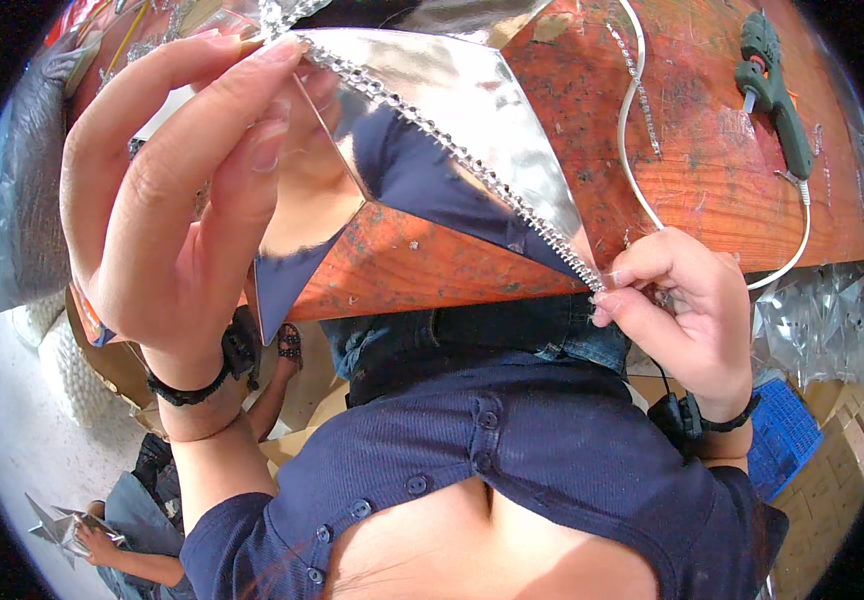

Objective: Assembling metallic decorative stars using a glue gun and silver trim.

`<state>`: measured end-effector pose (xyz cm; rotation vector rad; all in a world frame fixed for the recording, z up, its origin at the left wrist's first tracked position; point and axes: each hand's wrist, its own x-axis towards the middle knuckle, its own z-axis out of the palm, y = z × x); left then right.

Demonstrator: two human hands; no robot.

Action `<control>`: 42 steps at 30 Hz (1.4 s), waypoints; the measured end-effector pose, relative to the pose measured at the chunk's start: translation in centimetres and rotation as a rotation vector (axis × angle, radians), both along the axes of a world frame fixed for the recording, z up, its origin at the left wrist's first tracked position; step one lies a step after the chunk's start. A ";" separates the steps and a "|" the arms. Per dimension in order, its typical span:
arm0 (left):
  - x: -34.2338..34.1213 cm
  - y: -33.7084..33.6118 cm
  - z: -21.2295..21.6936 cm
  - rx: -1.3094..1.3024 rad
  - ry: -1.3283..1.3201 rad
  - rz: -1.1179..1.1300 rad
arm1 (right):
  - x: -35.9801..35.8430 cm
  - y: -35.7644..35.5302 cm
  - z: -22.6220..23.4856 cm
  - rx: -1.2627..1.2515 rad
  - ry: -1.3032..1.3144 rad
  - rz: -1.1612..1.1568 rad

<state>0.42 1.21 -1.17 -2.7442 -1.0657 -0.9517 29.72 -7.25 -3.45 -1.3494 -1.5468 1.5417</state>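
Note:
A mirror-faced silver piece with pointed arms, like a star [497, 100], lies at the front edge of the table, reflecting a dark blue shirt. A rhinestone chain [452, 150] runs slantwise along a ridge of it, from upper left to the point at lower right. My left hand [177, 180], raised large at the left, has thumb and fingers pinched together on the upper end of the chain. At the lower right point, my right hand [687, 310] pinches the chain's other end between thumb and forefinger. The fingertips partly hide both ends.
A green glue gun [777, 100] lies on the red-brown wooden table [692, 190] at the far right, with a white cord [627, 130]. Another rhinestone strand [644, 105] lies near it. A blue basket [782, 440] stands below right. At lower left, another person's hand [100, 545] holds a silver star [57, 525].

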 end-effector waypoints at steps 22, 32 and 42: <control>-0.1 0.0 0.3 0.021 0.046 0.016 | -1.3 1.4 -0.4 0.016 -0.033 0.012; 0.2 -0.1 -0.1 0.021 -0.022 0.013 | -0.1 1.6 -0.7 0.507 -0.207 0.102; 2.3 -1.6 0.0 0.162 0.088 0.131 | 0.5 0.7 -0.3 0.052 0.181 0.003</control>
